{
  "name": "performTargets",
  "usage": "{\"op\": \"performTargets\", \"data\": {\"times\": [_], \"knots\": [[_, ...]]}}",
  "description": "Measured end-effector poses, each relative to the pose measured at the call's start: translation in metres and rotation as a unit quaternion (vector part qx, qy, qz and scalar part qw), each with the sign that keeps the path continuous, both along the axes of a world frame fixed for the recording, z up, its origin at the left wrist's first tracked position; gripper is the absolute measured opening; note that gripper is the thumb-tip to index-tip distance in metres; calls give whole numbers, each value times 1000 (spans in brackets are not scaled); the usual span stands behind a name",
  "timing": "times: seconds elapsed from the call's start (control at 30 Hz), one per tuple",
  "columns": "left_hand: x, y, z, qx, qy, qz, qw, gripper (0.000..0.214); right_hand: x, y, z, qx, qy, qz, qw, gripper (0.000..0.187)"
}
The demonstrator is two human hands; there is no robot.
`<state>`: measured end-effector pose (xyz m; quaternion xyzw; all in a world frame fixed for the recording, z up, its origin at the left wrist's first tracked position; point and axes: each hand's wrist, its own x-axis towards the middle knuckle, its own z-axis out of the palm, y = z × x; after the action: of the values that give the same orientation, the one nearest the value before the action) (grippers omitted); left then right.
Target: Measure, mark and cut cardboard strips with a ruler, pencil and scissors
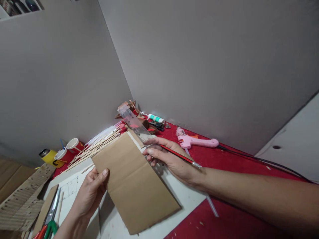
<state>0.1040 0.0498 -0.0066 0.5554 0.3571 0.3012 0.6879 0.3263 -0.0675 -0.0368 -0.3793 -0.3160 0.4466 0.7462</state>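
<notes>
My left hand point(93, 187) grips the left edge of a rectangular piece of brown cardboard point(137, 182), thumb on top, and holds it tilted over a white sheet point(191, 199). My right hand point(171, 159) is closed at the cardboard's upper right edge. A red and black pencil point(179, 155) lies across its thumb and forefinger, with the metal end pointing right. From the same fingers a clear ruler point(133, 121) reaches up and to the left. The fingers partly hide where the ruler is held.
Thin wooden sticks point(99, 142), paper cups point(74, 145) and a yellow container point(51, 157) stand or lie at the back left. Scissors point(52, 210) are near corrugated cardboard point(25, 199). A pink glue gun point(196, 141) with a black cord rests on red cloth point(239, 166) before the grey wall.
</notes>
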Motion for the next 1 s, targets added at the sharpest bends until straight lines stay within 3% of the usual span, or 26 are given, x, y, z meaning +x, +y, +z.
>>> {"op": "performTargets", "data": {"times": [0.2, 0.37, 0.53, 0.77, 1.0], "knots": [[2, 1, 0, -11, -1, -5, 1000, 55, 0, 0, -3, 4, -11, -4, 1000, 28], [5, 13, -3, -78, -31, -26, 996, 37, 4, 2, -6, -1, -14, -35, 999, 28], [1, 31, 6, -173, -31, -89, 980, 38, 5, 2, -10, -25, -25, -43, 998, 31], [5, 1, 22, -237, -122, -236, 934, 48, 1, 0, -8, -76, -57, -71, 993, 42], [7, -8, 17, -261, -119, -239, 928, 39, -1, -5, 6, -124, -64, -78, 987, 51]]}}
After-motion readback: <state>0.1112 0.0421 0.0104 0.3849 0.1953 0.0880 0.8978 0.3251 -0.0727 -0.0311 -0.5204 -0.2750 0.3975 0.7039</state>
